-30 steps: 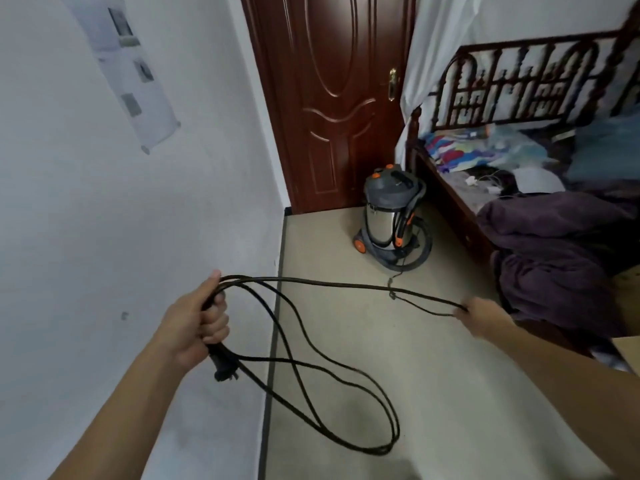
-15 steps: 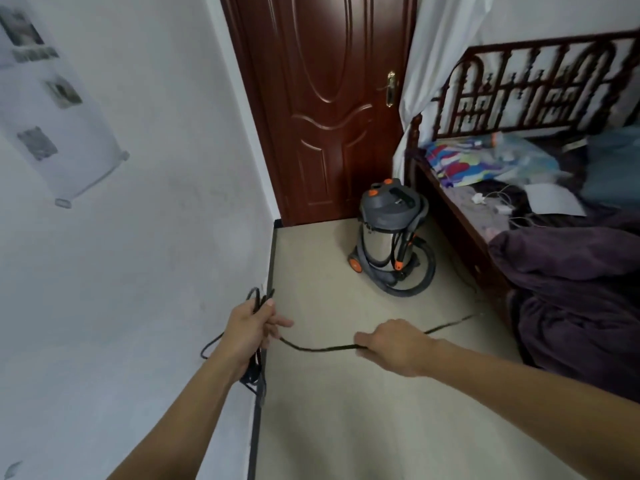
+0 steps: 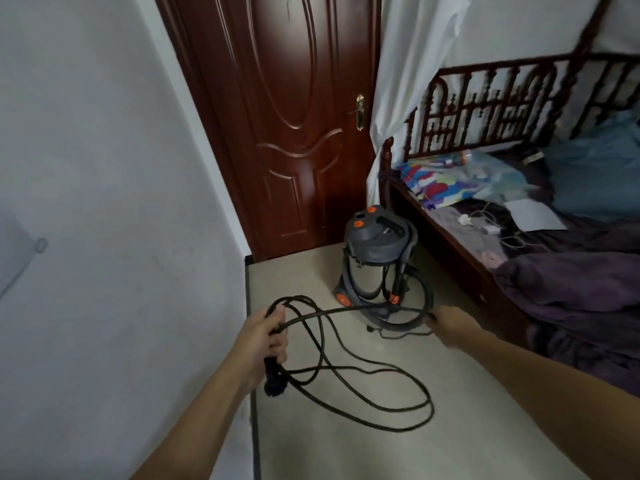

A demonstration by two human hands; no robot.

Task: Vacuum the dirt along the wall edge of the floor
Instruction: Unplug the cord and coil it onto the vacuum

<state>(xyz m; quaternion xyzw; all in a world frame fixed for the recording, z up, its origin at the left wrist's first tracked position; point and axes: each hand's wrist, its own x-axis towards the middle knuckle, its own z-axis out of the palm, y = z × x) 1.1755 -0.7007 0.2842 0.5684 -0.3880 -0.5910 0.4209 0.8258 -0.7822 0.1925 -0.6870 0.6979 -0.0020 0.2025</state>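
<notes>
Left hand (image 3: pixel 265 337), right hand (image 3: pixel 450 323) grip cord (image 3: pixel 346 308) beside wall edge (image 3: pixel 255 427).

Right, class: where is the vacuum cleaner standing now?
In the head view the vacuum cleaner stands on the floor right of centre, in front of the door and beside the bed frame.

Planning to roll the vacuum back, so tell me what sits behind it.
Behind the vacuum stands the shut brown door, with a white curtain and the bed post beside it. The floor directly behind the canister is hidden by it.
</notes>
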